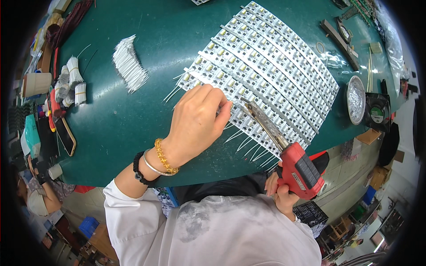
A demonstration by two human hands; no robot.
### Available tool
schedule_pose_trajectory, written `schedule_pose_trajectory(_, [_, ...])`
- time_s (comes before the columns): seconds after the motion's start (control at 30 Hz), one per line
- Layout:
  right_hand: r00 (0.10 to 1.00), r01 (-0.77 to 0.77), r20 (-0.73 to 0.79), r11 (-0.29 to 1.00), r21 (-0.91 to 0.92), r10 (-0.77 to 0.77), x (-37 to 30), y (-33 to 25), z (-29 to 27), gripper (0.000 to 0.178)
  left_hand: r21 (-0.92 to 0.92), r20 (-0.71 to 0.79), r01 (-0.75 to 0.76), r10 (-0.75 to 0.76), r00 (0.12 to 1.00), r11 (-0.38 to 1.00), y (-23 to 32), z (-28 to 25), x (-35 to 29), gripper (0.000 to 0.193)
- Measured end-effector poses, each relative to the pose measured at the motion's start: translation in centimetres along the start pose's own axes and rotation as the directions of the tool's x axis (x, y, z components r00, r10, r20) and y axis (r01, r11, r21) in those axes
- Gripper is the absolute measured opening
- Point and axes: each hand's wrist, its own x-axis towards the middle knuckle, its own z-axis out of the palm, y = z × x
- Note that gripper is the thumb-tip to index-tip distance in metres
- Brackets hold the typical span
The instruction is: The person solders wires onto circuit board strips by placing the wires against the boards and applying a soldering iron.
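Note:
A large panel of white circuit boards (pixel 284 73) in rows, with small yellowish parts and grey strips between, lies on the green table before me. My left hand (pixel 197 117) rests over its near left part, thumb and fingers pinched together; what they hold is hidden. From the right, my right hand (pixel 285 198) grips a red soldering gun (pixel 299 173) by its handle. The gun's metal tip is at the boards, just right of my left fingertips. Thin white wires (pixel 244 142) stick out from the panel's near edge, and a few more from its left corner.
A loose pile of short white wires (pixel 130 64) lies left of the panel. Farther left are tied wire bundles (pixel 76 75), red-handled pliers (pixel 55 106) and a phone (pixel 65 136). At right are a metal bowl (pixel 355 99), a black fan (pixel 378 113) and a dark bar (pixel 339 43).

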Motion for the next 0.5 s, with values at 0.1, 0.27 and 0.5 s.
schedule_pose_trajectory(0.1, [1.000,0.012,0.004,1.000,0.019,-0.012,0.1,-0.1,0.2,0.079,-0.002,-0.004,-0.004,0.004,1.000,1.000,0.0,-0.1,0.0,0.015])
schedule_pose_trajectory(0.27, [0.995,0.089,-0.048,0.993,0.075,-0.086,0.2,1.2,0.3,0.080,0.037,-0.034,0.023,-0.021,0.999,0.999,-0.1,-0.9,-0.6,0.013])
schedule_pose_trajectory(0.5, [0.983,0.139,-0.134,0.987,0.085,-0.127,0.2,0.4,0.2,0.074,0.570,-0.225,0.129,0.003,0.974,0.811,-4.2,-8.9,-1.9,0.021])
